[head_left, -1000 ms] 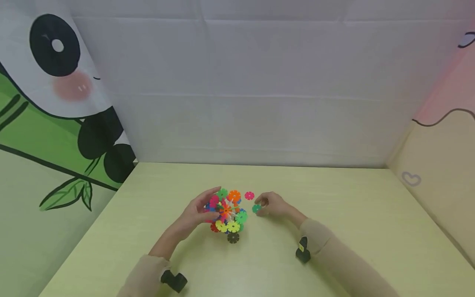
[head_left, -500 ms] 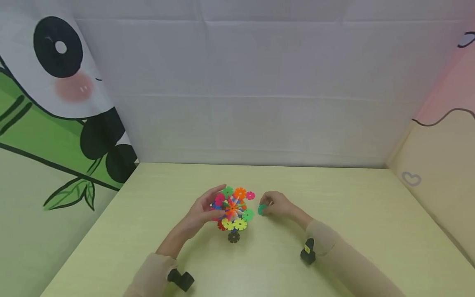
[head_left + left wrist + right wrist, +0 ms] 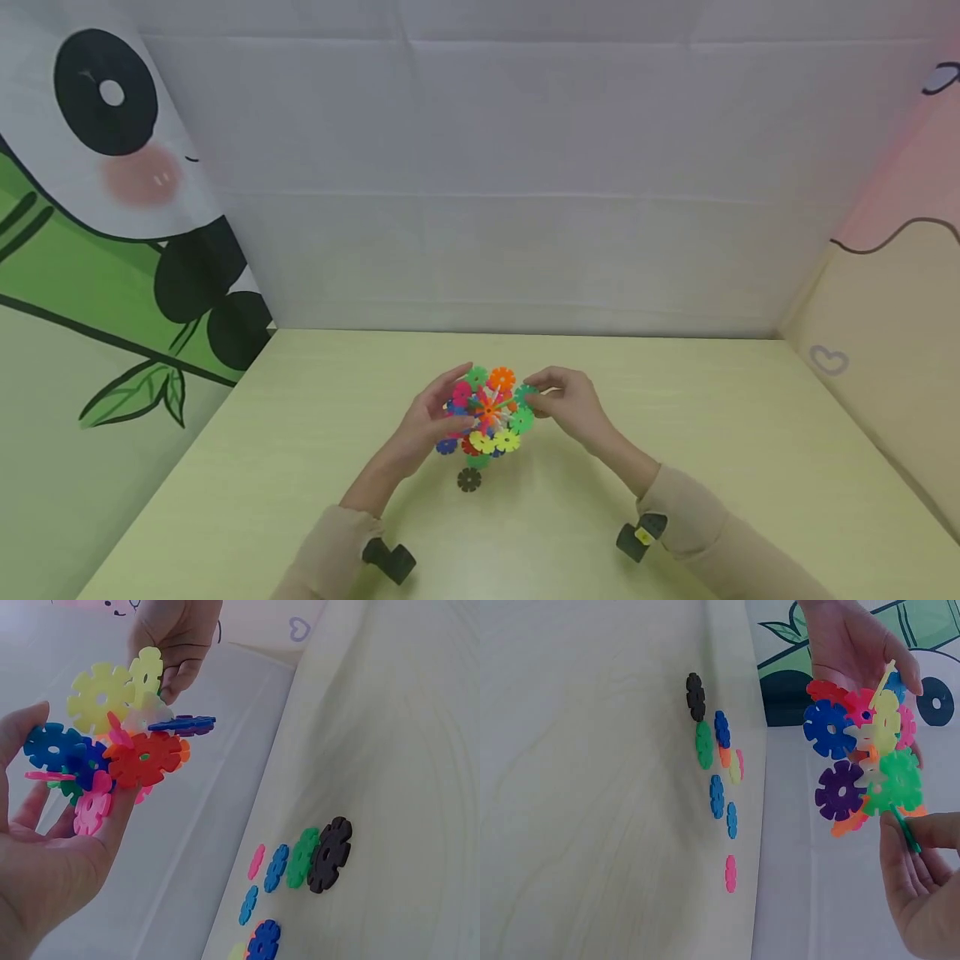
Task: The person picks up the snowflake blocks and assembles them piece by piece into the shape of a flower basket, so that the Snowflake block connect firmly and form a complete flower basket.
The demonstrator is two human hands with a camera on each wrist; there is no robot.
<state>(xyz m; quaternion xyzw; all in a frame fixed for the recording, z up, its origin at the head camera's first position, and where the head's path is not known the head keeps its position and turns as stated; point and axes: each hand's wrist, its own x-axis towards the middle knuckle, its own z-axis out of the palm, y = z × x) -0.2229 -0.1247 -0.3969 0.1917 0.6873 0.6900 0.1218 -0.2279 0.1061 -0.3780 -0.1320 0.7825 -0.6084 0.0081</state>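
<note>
My left hand [image 3: 420,429] holds a ball-like cluster of colourful snowflake discs [image 3: 489,410] above the table, its fingers and thumb around the left side. The wrist views show the discs slotted together at many angles, in red, blue, yellow, pink, purple and green. At the cluster's right side my right hand [image 3: 573,404] pinches a teal snowflake disc [image 3: 905,827] between thumb and fingers. That disc meets the edge of a light green disc [image 3: 900,778] on the cluster. Whether it sits in a slot cannot be told.
Loose snowflake discs lie on the pale table [image 3: 675,433] beneath the cluster: a black one [image 3: 468,480], a green one [image 3: 477,461], a dark blue one [image 3: 446,447] and several more in the wrist views. A white wall cloth [image 3: 525,250] stands behind the table.
The left hand has moved right and slightly up with the cluster. The right hand has lifted the teal disc from near the table to the cluster. Loose discs beneath show more.
</note>
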